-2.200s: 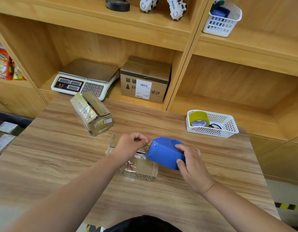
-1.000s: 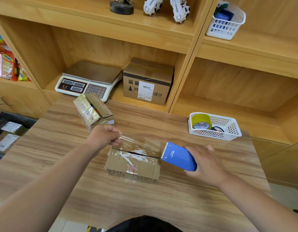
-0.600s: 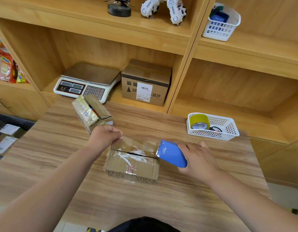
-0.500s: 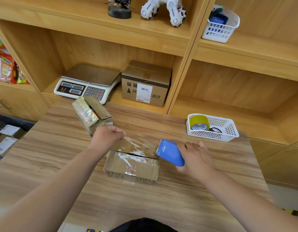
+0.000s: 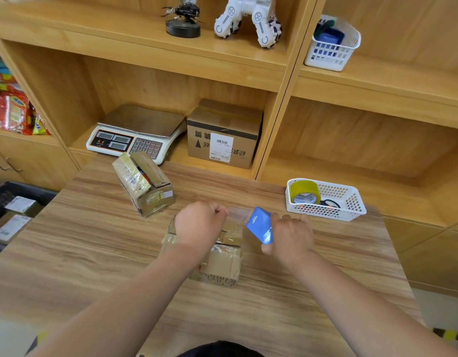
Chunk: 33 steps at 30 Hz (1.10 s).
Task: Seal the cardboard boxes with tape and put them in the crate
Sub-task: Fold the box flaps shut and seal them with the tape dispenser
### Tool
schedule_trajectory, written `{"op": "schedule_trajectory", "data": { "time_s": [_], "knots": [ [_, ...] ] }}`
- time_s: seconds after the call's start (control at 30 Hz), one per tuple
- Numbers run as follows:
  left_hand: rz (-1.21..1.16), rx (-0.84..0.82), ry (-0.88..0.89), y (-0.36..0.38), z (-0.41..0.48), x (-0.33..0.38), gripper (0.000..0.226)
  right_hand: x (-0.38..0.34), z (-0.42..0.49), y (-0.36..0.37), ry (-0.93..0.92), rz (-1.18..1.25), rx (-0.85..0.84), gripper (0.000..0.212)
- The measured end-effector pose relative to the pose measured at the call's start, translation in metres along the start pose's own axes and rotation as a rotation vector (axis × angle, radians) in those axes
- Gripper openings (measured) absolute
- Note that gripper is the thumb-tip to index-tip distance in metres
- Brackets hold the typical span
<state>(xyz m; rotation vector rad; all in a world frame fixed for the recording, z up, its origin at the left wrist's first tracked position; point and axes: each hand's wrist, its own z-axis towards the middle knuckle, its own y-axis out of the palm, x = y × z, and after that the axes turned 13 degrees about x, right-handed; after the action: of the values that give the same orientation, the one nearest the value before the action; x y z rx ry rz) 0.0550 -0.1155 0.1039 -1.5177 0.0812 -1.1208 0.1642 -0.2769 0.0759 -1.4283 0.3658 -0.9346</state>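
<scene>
A small cardboard box (image 5: pixel 222 264) lies on the wooden table (image 5: pixel 94 243), with old tape on its top. My left hand (image 5: pixel 199 222) sits over the box's top and pinches the free end of a clear tape strip (image 5: pixel 236 212). My right hand (image 5: pixel 291 235) grips the blue tape dispenser (image 5: pixel 260 225) just right of the box, tilted up on edge. The strip runs short between the two hands. A second cardboard box (image 5: pixel 148 186) stands tilted at the back left with its flaps open. A dark crate (image 5: pixel 6 202) with boxes in it sits low at the far left.
A white basket (image 5: pixel 349 202) with a yellow tape roll (image 5: pixel 305 191) stands at the table's back right. On the shelf behind are a weighing scale (image 5: pixel 135 135) and a labelled carton (image 5: pixel 222 135). Toy robots and another basket stand on the upper shelves.
My left hand moved right, over the box top, with the tape end. My right hand tipped the dispenser up steeply, so the strip between the hands is shorter.
</scene>
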Motion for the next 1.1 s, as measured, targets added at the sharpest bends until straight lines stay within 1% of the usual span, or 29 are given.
{"op": "schedule_trajectory", "data": {
  "time_s": [0.07, 0.23, 0.5, 0.67, 0.73, 0.83, 0.87, 0.97, 1.1],
  "knots": [
    [0.027, 0.017, 0.037, 0.007, -0.004, 0.005, 0.021, 0.001, 0.003, 0.002, 0.039, 0.015, -0.013, 0.056],
    [0.034, 0.017, 0.023, 0.017, -0.007, 0.012, 0.021, 0.005, 0.007, 0.011, 0.085, 0.025, -0.024, 0.050],
    [0.062, 0.077, 0.000, 0.034, -0.015, 0.018, 0.023, 0.009, 0.014, 0.022, 0.116, 0.087, -0.032, 0.049],
    [0.049, 0.113, -0.022, 0.039, -0.021, 0.020, 0.020, 0.020, 0.017, 0.034, 0.175, 0.161, -0.106, 0.045],
    [0.029, 0.105, -0.064, 0.035, -0.020, 0.021, 0.019, 0.030, 0.014, 0.045, 0.158, 0.128, -0.127, 0.050],
    [0.008, 0.077, -0.125, 0.027, -0.018, 0.021, 0.018, 0.042, 0.003, 0.069, 0.062, 0.047, -0.125, 0.076],
    [0.000, 0.069, -0.138, 0.026, -0.018, 0.022, 0.017, 0.045, -0.001, 0.077, 0.035, 0.034, -0.118, 0.081],
    [-0.013, 0.056, -0.177, 0.024, -0.021, 0.026, 0.017, 0.051, -0.014, 0.100, 0.009, 0.051, -0.133, 0.076],
    [-0.011, 0.091, -0.203, 0.025, -0.023, 0.030, 0.016, 0.057, -0.029, 0.123, 0.030, 0.047, -0.176, 0.064]
  ]
}}
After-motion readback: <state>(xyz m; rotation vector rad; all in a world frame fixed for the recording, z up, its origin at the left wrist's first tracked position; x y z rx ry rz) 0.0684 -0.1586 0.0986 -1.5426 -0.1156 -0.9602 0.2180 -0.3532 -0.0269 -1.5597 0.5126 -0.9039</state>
